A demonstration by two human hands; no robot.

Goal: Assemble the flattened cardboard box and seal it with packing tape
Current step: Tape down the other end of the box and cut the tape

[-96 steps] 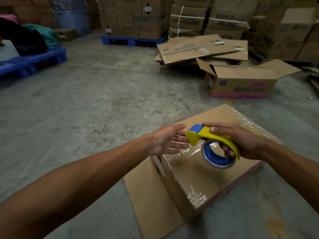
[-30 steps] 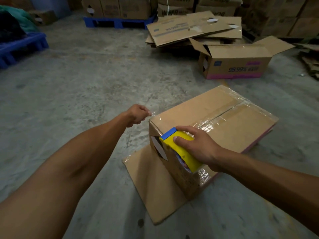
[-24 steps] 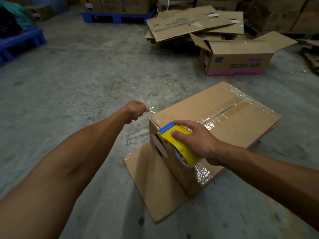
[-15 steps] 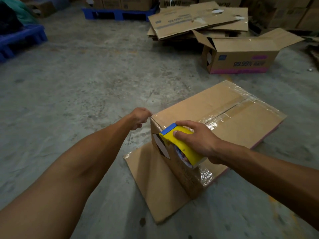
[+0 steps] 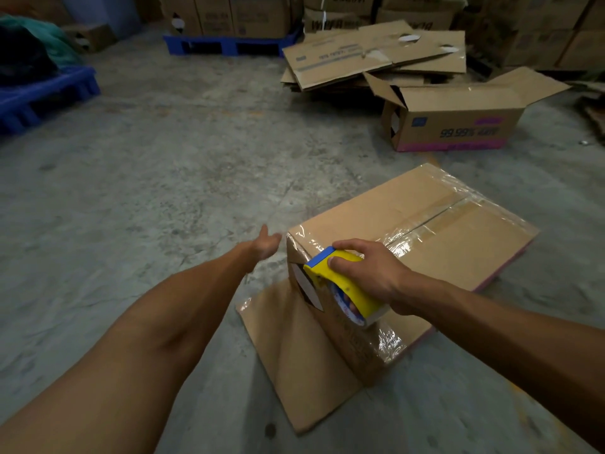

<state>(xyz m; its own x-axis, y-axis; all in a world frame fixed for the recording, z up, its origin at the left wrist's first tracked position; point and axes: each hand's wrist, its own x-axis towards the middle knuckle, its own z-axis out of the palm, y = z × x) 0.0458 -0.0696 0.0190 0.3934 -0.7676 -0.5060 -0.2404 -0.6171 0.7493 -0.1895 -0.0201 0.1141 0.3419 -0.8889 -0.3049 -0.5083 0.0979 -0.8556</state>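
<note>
At the near corner of the cardboard box (image 5: 409,244), your right hand (image 5: 370,271) grips the yellow tape dispenser (image 5: 340,283), pressed against the box's near end wall just below its top edge. Your left hand (image 5: 266,245) hovers beside the box's left corner, fingers relaxed and spread, holding nothing. The box sits on the concrete floor (image 5: 163,191), partly on a flat cardboard sheet (image 5: 294,362). Risks: with no hand bracing the box, a pull on the dispenser may slide it; slack clear tape (image 5: 402,237) may wrinkle or fold onto itself; the cut may tear unevenly.
</note>
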